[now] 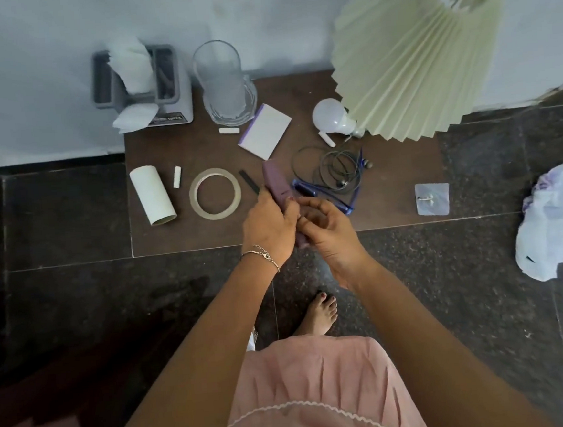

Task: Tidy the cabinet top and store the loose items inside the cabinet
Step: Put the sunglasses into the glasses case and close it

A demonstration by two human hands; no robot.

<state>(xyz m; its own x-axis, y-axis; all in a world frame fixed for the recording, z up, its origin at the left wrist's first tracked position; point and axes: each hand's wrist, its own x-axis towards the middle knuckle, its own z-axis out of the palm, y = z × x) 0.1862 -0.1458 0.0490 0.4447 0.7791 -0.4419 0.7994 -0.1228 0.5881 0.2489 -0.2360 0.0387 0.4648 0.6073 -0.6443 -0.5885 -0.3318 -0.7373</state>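
Head view: both hands together above front edge of cabinet top point(207, 232), clamped on purple case point(272, 183). Left hand point(267, 228) wraps case's middle from left; right hand point(329, 233) pinches its lower part from right. Case tilted, upper end sticking out past fingers, between tape ring point(215, 193) and blue glasses point(303, 188). Coiled earphones point(334, 168), notepad point(264, 130), bulb point(331, 116) lie farther back.

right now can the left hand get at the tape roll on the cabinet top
Probably yes: the tape roll lies just beside the left hand with nothing standing between, though that hand grips the purple case.
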